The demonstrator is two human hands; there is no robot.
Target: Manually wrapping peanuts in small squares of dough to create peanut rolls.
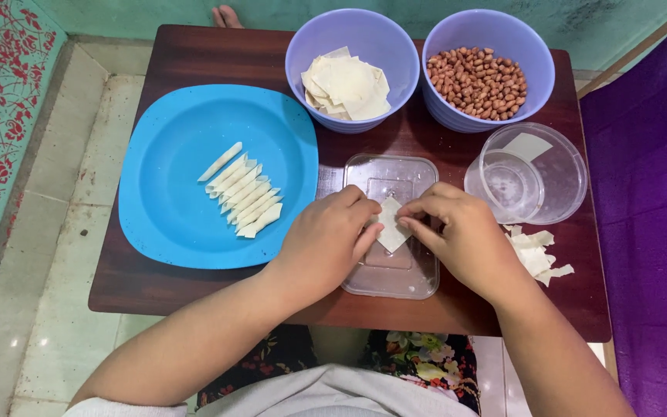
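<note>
Looking down from the head view, your left hand (326, 239) and right hand (461, 235) pinch a thin, pale wrapper square (390, 224) over the clear lid (391, 232) on the desk (194, 54). It looks light, limp and tearable, so grip its edges gently
</note>
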